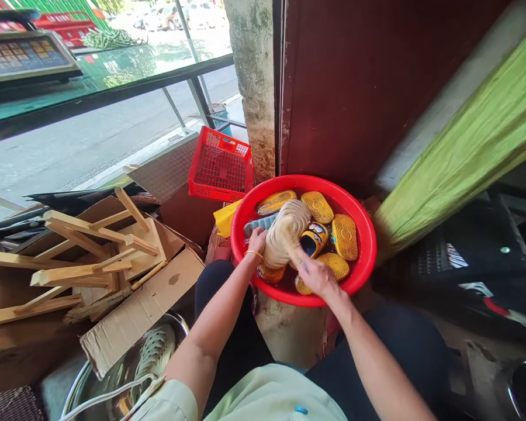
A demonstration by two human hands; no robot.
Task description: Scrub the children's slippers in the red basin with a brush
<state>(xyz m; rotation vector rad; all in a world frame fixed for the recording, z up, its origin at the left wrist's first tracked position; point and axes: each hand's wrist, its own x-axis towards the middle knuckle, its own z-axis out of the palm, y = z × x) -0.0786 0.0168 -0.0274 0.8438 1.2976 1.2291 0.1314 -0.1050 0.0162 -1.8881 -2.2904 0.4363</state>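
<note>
A red basin (pixel 368 251) of water stands between my knees. Over it, a cream-coloured shoe (pixel 284 219) is tilted with its ridged sole upward. My left hand (pixel 257 242) grips the shoe by its left edge. In my right hand (pixel 319 276) is a scrubbing brush (pixel 291 241), its head against the sole; bristle detail is blurred. Around the shoe float several yellow slippers (pixel 345 237), most with patterned soles up. One yellow slipper (pixel 314 240) shows its dark inside. A grey-blue slipper (pixel 260 224) lies beside my left hand, partly hidden behind the cream shoe.
Behind the basin is a red plastic crate (pixel 221 158). Upturned wooden stools (pixel 100 245) and cardboard (pixel 144 310) are piled at left. A metal basin (pixel 74 380) holding a pale shoe (pixel 155 351) sits near my left arm. A green curtain (pixel 464 134) hangs at right.
</note>
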